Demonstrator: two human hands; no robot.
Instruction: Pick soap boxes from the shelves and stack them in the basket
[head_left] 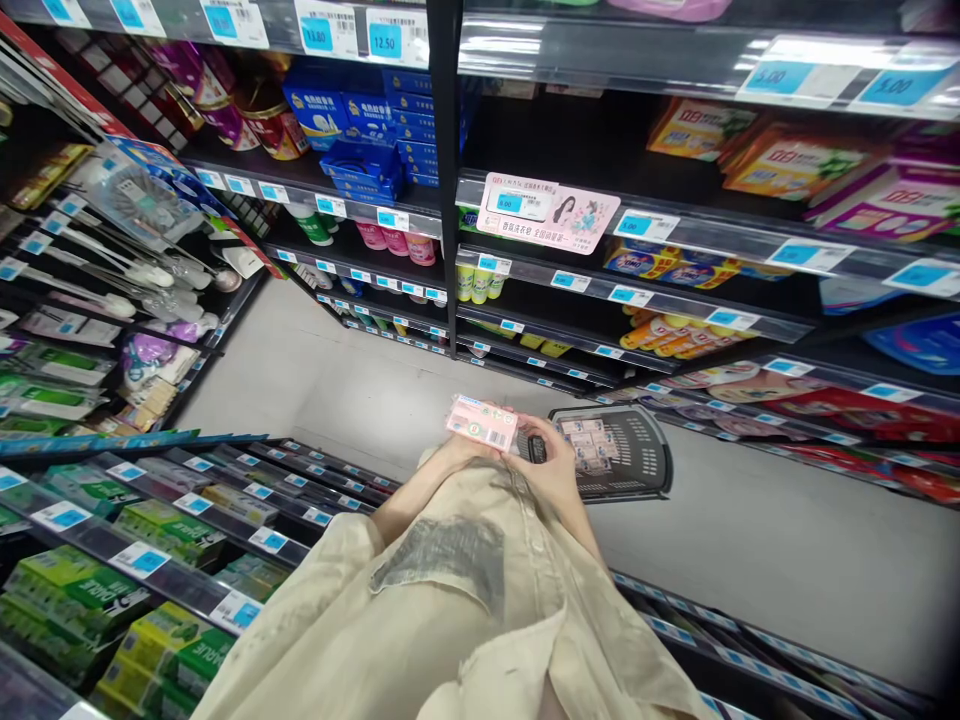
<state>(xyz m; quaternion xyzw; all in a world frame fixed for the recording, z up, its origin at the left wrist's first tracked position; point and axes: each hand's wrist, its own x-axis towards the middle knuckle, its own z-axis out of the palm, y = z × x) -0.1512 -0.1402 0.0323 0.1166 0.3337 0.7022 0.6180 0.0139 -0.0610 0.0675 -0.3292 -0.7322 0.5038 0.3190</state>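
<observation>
I hold a flat pink packet (482, 422) with small round labels in front of my chest, over the aisle floor. My left hand (448, 452) grips its near left edge from below. At the packet's right end, my right hand (553, 466) has its fingers curled against it. Both arms wear pale beige sleeves. Just beyond my right hand a dark plastic shopping basket (651, 452) stands on the floor, with several similar packets lying flat inside.
Dark store shelves line both sides of a grey-floored aisle (750, 540). Green boxed goods (82, 595) fill the shelf at lower left. Blue boxes (367, 125) and bottles sit on the far shelves. A pink promotional sign (551, 212) hangs on a shelf edge.
</observation>
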